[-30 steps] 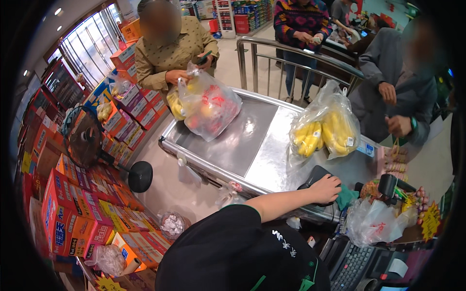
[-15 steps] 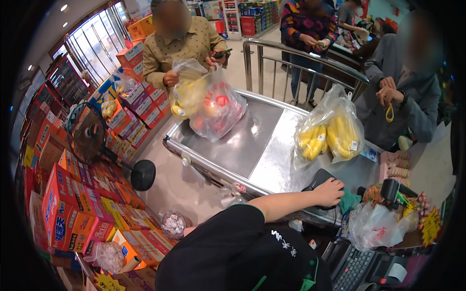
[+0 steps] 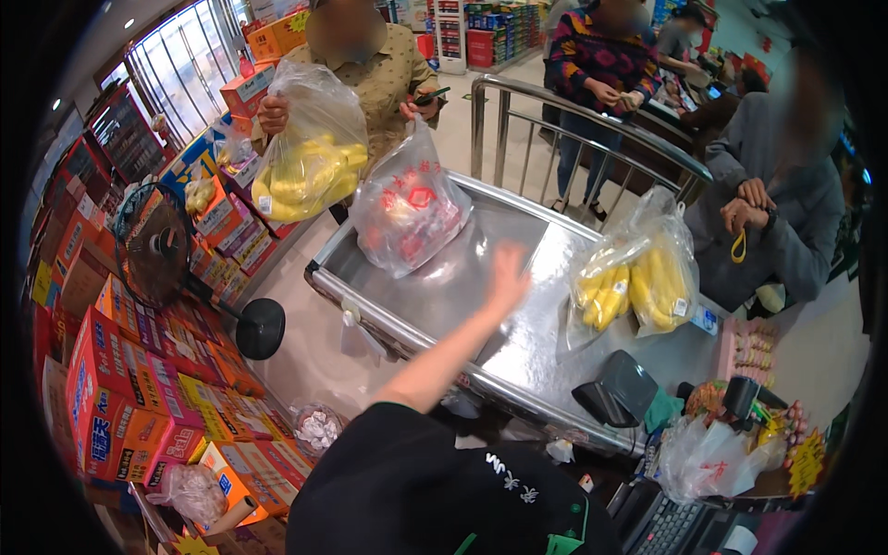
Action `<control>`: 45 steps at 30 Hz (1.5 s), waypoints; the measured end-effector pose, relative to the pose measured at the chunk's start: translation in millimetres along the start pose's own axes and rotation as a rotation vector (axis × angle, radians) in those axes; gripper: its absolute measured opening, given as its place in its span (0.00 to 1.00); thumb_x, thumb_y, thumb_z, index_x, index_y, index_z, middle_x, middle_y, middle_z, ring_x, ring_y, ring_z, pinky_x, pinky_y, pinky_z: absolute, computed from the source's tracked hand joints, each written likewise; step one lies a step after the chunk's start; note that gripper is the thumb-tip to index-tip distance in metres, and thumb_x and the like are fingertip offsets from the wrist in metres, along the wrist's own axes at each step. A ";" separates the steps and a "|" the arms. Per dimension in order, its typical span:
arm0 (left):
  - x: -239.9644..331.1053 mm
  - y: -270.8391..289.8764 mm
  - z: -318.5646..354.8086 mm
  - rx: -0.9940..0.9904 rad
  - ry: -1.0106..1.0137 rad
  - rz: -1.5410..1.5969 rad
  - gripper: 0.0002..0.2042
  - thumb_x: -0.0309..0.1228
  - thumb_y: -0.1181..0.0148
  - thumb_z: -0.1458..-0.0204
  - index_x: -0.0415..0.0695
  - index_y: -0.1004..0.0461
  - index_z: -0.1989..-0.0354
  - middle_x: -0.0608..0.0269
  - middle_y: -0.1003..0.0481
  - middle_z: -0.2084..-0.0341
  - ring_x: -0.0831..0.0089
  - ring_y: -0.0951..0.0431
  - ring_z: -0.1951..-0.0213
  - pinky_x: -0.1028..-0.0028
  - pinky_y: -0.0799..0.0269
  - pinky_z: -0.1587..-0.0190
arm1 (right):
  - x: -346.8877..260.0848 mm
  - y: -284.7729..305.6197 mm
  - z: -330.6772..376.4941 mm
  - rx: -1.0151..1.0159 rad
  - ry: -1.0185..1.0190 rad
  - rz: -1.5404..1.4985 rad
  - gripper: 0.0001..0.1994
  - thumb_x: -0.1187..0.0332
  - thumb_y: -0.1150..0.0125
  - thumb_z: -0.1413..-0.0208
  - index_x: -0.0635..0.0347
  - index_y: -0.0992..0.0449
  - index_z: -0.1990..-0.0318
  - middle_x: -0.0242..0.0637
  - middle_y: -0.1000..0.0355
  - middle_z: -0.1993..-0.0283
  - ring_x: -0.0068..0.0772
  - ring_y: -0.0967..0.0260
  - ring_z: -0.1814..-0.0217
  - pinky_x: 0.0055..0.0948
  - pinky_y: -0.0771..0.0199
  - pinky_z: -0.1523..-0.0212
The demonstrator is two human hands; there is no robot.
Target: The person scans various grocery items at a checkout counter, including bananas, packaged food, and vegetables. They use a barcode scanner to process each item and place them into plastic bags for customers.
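My left hand (image 3: 509,277) reaches over the middle of the metal counter (image 3: 504,227). It is somewhat blurred, with fingers apart and nothing in it. Left of it stands a clear plastic bag of red fruit (image 3: 412,213) with red printing. To its right sit bananas (image 3: 606,296) in clear plastic bags. A person in a tan patterned shirt holds up another bag of bananas (image 3: 310,176), a phone (image 3: 430,95) in the other hand. A black wedge-shaped device (image 3: 618,388) rests at the counter's near right. My right hand is out of view.
A metal railing (image 3: 592,116) runs behind the counter. A person in grey (image 3: 768,203) stands at the right. Stacked cartons (image 3: 129,398) and a black fan (image 3: 157,245) line the left. A keyboard (image 3: 666,527) and plastic bags (image 3: 708,458) lie at lower right.
My left hand has left the black device and swung left over the counter. The person in tan has raised the banana bag up and left, off the fruit bag's side.
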State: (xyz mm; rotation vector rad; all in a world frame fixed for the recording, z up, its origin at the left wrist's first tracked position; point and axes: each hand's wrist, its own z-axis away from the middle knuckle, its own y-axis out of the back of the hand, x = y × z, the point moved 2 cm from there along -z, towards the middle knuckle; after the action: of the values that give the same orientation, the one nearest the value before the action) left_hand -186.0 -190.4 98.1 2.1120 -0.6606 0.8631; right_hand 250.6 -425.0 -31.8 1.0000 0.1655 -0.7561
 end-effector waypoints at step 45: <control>-296.1 339.3 -49.0 -0.484 0.211 -0.035 0.08 0.19 0.49 0.56 0.39 0.29 0.66 0.49 0.27 0.68 0.49 0.28 0.59 0.60 0.34 0.54 | -731.2 -169.6 -19.9 0.069 1.434 0.907 0.04 0.65 0.39 0.52 0.52 0.22 0.70 0.32 0.30 0.63 0.35 0.32 0.54 0.53 0.43 0.43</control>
State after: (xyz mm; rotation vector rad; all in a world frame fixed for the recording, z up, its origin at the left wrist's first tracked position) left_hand -623.1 -299.6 50.8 1.5727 -0.6430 0.7983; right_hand -394.0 -98.1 171.4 1.3578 0.8406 0.8862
